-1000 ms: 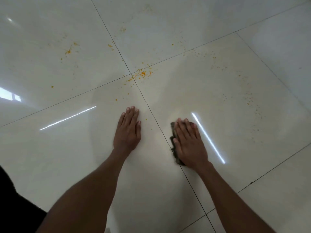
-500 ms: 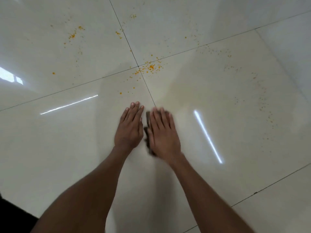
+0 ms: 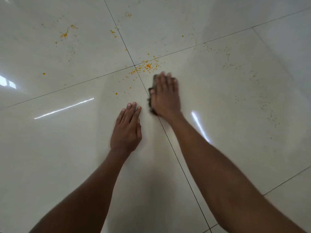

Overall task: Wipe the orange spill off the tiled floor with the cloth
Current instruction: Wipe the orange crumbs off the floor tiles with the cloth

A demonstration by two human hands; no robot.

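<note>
— See where the cloth is? Under the right hand, flat on the tiled floor, just right of the grout line. Only a dark edge shows past the thumb side.

— Fingers straight and close together, palm pressing it down. The left hand lies flat too, fingers together, bracing on the near-left tile, holding nothing.

— The thick orange splatter sits right beyond those fingertips, at the corner where four tiles meet. My worry: a flat push could smear it into the grout instead of lifting it.

— Or scatter it. There are loose specks by the left hand and more far off on the left tile. The faint dots on the right are easy to miss on this glare.

— Which way does the cloth lie?

— As far as that edge tells, its long side runs with the hand, pointing up toward the splatter. The rest is hidden, and blurred.
</note>
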